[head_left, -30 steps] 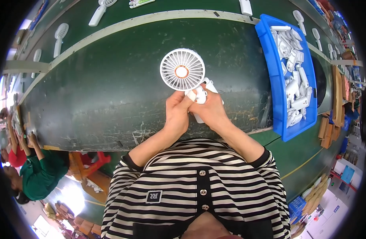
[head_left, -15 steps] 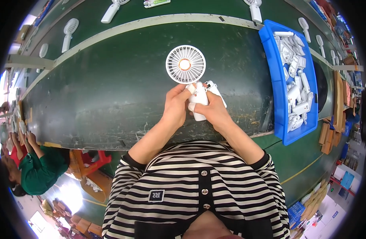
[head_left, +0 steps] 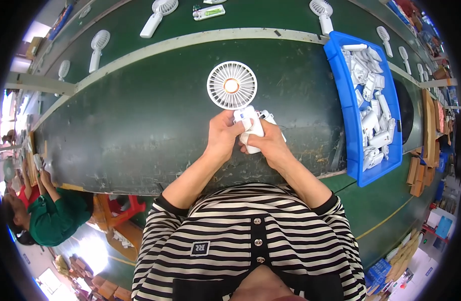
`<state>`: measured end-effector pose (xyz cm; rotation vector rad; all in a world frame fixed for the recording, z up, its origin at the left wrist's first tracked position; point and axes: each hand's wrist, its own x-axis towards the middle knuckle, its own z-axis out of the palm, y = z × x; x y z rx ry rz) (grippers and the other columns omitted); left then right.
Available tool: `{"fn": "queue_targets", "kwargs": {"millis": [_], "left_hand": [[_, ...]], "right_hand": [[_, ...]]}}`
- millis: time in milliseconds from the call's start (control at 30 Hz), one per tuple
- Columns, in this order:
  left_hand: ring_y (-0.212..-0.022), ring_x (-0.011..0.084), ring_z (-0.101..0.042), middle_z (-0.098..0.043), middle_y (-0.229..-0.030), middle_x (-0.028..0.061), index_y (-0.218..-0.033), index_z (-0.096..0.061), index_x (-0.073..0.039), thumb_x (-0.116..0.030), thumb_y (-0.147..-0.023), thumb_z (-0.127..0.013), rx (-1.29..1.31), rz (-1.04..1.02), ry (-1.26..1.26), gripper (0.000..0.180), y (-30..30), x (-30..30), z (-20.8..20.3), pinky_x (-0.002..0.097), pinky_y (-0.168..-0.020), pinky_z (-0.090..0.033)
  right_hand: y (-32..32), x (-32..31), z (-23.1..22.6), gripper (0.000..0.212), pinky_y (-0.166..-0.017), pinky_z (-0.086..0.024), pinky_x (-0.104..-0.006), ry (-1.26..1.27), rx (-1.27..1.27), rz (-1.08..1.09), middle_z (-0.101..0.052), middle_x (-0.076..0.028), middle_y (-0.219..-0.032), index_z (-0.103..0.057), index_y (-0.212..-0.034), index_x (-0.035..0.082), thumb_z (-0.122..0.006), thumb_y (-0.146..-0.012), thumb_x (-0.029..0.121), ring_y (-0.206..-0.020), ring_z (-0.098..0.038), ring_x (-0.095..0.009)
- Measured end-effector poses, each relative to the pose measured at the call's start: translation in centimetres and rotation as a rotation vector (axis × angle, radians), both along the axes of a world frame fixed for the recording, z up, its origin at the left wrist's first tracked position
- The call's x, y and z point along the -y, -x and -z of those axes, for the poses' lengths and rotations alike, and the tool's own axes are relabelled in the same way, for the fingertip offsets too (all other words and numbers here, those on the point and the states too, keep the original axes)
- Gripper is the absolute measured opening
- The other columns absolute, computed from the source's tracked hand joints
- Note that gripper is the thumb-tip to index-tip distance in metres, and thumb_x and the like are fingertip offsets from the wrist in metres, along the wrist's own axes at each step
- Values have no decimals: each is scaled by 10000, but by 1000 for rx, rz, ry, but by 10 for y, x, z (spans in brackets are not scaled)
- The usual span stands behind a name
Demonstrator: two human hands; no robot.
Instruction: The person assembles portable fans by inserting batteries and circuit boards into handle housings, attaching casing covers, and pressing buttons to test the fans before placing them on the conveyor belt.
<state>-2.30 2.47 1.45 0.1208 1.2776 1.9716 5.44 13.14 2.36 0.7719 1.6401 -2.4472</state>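
Between my hands is a white handheld fan (head_left: pixel 232 86), its round grille with an orange-ringed hub pointing away from me above the green table. My left hand (head_left: pixel 223 134) is closed on the upper end of its handle, the thumb pressed on the front. My right hand (head_left: pixel 271 143) wraps the lower handle, thumb across it. A second white piece (head_left: pixel 268 118), looking like a housing part with dark bits at its end, sticks out beside the right fingers; most of it is hidden. White coverings show on the thumbs.
To the right, a blue bin (head_left: pixel 347 108) holds several white casing parts. Beyond a pale rail (head_left: pixel 230 34), white fans (head_left: pixel 159 17) and an open casing with green inside (head_left: pixel 209 12) lie on a green surface. A co-worker in green (head_left: pixel 60 218) sits at far left.
My left thumb has shifted on the handle's upper front, and the right hand has curled further around it. The view has tilted slightly. The co-worker at left now holds up a white piece.
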Motion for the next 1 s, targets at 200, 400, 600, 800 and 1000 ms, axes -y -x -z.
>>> {"fn": "queue_targets", "kwargs": {"millis": [200, 400, 600, 800, 1000], "left_hand": [[-985, 186, -550, -580, -1076, 144, -1165, -467, 43, -90, -842, -543, -212, -11, -18, 357, 22, 8, 9, 272, -850, -438], [-856, 117, -568, -624, -967, 101, -1149, -498, 0, -5, -780, -575, -590, -11, 288, 377, 3, 23, 29, 238, -682, -473], [-1138, 337, -439, -473, -1227, 123, -1096, -569, -91, -156, -654, -684, -1380, 186, 325, 461, -18, 12, 4, 429, -921, -386], [-1249, 339, -299, -389, -1308, 117, -1146, -528, -113, -194, -672, -651, -1671, 495, 422, 496, -17, -23, 17, 518, -1003, -247], [-1143, 373, -410, -481, -1184, 177, -1095, -549, -42, -122, -700, -594, -1734, 180, 519, 406, 9, -46, 37, 475, -969, -292]], "right_hand": [[31, -44, -11, 236, -498, -472, -251, -129, -38, 170, -601, -82, -756, -574, -903, -25, -630, -683, 37, -584, -584, -135], [141, -168, 9, 424, -760, -448, -442, -1436, 138, 336, -562, -222, -950, -491, -1067, 21, -587, -727, 255, -875, -557, -377], [190, -183, 23, 558, -783, -441, -428, -1768, 38, 314, -470, -195, -1048, -450, -1148, -5, -630, -698, 270, -966, -480, -348], [105, -140, 38, 390, -717, -403, -440, -1828, -104, 290, -487, -167, -987, -503, -973, -1, -614, -665, 210, -887, -476, -325], [13, -112, 61, 446, -926, -338, -440, -1790, -142, 243, -450, -185, -1188, -504, -1101, -31, -587, -727, 197, -1121, -414, -321]]}}
